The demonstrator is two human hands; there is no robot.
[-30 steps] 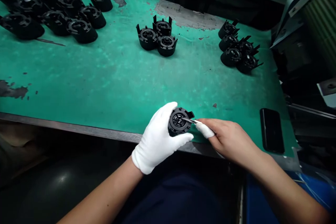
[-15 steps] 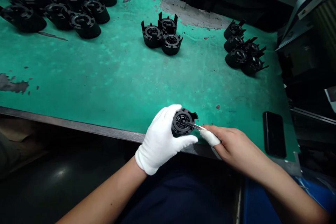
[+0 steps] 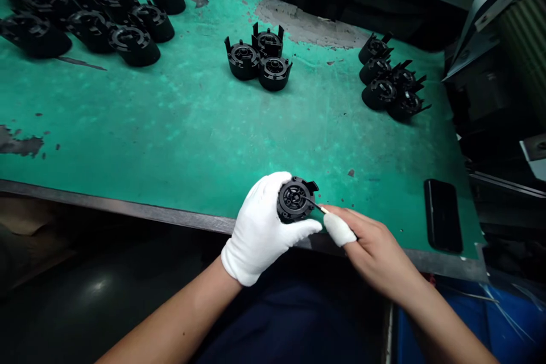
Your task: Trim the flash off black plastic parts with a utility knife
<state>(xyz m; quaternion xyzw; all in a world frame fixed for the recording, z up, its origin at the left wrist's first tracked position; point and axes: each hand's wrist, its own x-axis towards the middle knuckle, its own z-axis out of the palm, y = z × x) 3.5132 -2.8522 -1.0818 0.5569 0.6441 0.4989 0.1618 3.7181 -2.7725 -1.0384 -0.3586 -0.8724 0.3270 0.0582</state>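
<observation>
My left hand, in a white glove, is wrapped round a round black plastic part at the table's front edge. The part's ringed face is turned up towards me, and a tab juts from its upper right rim. My right hand, bare except for a white cover on the thumb, pinches a slim knife-like tool. The tool's narrow tip reaches onto the part's face, right of its centre. Its handle is mostly hidden in my right hand.
Three similar black parts stand mid-table. Several more are grouped at the far left and at the right. A black phone lies near the right edge of the worn green table. Something blue is below.
The tool has turned, its blade now looking thinner and darker, and my right hand has shifted slightly down and left. My left hand keeps its hold. The whole view has shifted a little.
</observation>
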